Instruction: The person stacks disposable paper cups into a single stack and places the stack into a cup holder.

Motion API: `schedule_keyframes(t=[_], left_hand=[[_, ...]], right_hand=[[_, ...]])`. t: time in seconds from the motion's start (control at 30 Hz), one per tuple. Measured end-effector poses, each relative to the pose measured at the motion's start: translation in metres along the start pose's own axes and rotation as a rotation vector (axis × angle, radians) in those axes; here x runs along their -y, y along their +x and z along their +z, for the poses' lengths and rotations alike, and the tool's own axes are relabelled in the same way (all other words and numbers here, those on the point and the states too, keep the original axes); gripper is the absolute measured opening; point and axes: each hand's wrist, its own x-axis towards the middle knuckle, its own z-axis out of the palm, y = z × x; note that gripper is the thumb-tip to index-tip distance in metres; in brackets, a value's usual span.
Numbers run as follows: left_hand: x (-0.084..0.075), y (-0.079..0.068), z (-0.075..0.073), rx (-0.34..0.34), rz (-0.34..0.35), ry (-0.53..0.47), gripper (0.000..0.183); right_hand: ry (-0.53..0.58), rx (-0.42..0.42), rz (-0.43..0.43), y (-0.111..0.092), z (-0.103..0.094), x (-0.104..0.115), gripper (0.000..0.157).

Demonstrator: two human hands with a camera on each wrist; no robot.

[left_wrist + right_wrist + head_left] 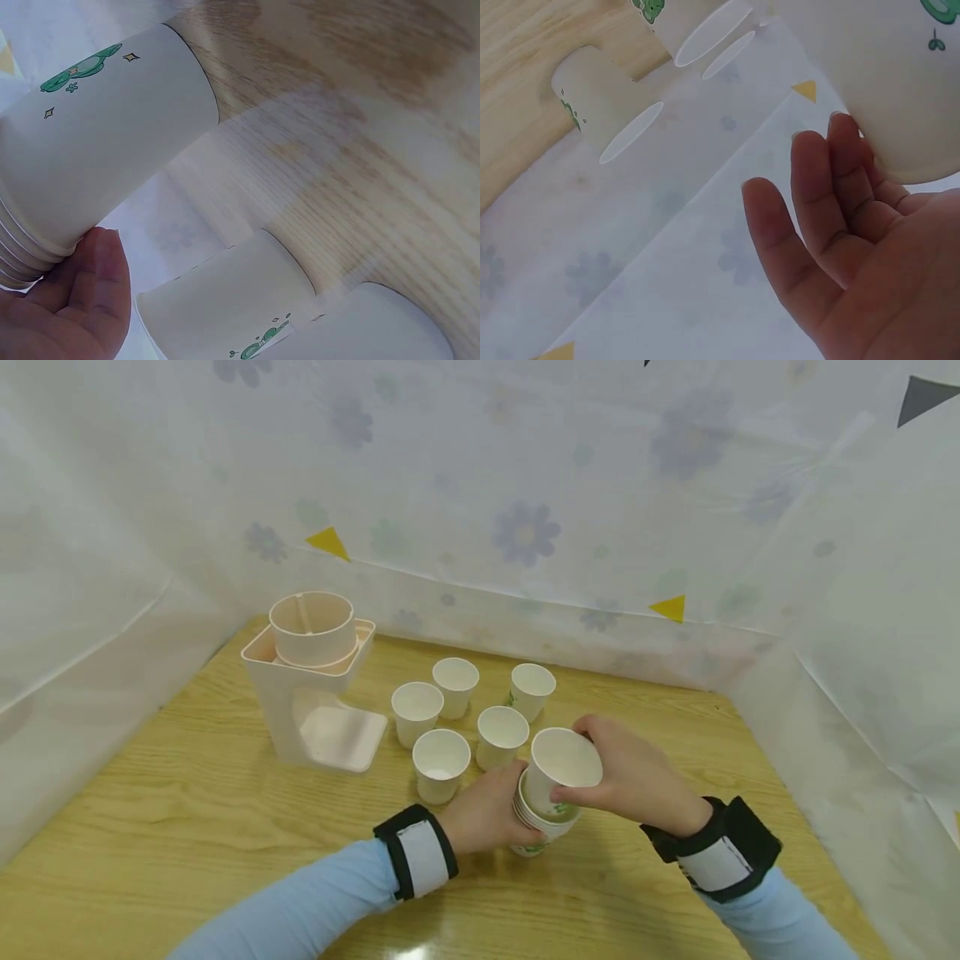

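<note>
At the near side of the surface [187, 827], the left hand [486, 812] curls its fingers round a stack of paper cups [112, 135] at its three o'clock. The right hand [637, 770] pinches a single cup [566, 762] at its nine o'clock, the base apparently within the stack's mouth, long axes roughly aligned. Beyond the stack, five loose cups [501, 745] stand from ten to twelve o'clock, a pale dispenser [276, 710] at ten.

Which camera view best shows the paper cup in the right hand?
The head view, since the paper cup shows its open top and inside, with the right hand holding it. The right wrist view gives a close, cropped side with part of a green print; the left wrist view does not show it.
</note>
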Motion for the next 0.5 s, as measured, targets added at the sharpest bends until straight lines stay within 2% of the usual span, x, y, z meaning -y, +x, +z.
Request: schedule_keyframes(t=[0.23, 0.5], left_hand=[[0.000, 0.000, -0.001, 0.003, -0.001, -0.019, 0.071], [-0.002, -0.001, -0.001, 0.002, -0.007, -0.038, 0.073]], right_hand=[[-0.008, 0.027, -0.003, -0.002, 0.011, 0.004, 0.069], [-0.015, 0.064, 0.013, -0.006, 0.019, 0.004, 0.074]])
